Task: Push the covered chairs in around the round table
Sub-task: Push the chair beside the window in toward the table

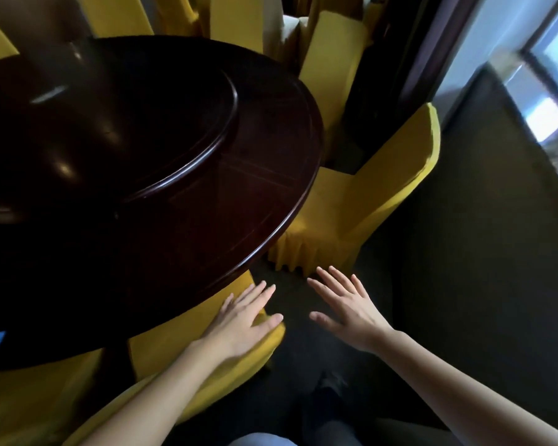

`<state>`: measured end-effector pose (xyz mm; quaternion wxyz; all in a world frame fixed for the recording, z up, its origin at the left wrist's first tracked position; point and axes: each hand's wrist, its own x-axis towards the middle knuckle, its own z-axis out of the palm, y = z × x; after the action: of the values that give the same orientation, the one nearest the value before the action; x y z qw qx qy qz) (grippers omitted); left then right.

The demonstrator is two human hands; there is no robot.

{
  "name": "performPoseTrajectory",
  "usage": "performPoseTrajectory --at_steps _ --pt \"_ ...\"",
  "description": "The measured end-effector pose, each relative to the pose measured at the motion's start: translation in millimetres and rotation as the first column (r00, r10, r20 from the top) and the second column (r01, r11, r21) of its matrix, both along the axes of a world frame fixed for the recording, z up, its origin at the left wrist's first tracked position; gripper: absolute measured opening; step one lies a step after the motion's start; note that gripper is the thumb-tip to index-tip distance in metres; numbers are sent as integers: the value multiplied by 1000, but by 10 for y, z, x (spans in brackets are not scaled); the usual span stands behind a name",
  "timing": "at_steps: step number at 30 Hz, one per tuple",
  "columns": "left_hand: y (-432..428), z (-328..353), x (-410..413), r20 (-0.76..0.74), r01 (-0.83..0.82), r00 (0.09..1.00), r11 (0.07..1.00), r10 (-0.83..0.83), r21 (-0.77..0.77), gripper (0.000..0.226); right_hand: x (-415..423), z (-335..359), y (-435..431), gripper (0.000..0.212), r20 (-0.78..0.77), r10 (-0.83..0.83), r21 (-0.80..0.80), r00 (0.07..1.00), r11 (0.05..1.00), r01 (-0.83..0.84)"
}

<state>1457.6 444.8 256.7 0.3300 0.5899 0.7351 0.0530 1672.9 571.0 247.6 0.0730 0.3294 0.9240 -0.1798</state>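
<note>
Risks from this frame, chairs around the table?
1. The left hand is flat over the near yellow-covered chair, close under the dark round wooden table rim; its fingers might get pinched.
2. The right hand hangs free, so a one-handed push may skew that chair.
3. The far yellow-covered chair skirt pools on the floor and may snag.

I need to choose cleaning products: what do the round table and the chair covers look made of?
Round table: apparently dark wood with glossy varnish; it mirrors ceiling lights and shows faint grain. Chair covers: yellow fabric, matte, probably stretchy, pulled smooth over the back and pleated at the hem.
</note>
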Motion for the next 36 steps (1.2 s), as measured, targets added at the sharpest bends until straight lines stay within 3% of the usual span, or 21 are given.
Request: performPoseTrajectory --at_steps 5,19,28,36 --pt "965 115 491 -35 64 998 993 -61 101 65 504 175 670 77 -15 -137 24 991 990 137" --pt "2539 100 1621 -265 210 946 975 -185 69 71 1644 130 1846 74 -43 -389 41 920 920 390" --pt "3284 92 1781 -245 263 939 963 -243 53 69 1805 96 2424 73 -12 -444 53 896 895 444" --pt "4493 118 1905 -220 246 950 965 -221 93 71 1947 205 3529 72 36 -450 91 893 891 445"
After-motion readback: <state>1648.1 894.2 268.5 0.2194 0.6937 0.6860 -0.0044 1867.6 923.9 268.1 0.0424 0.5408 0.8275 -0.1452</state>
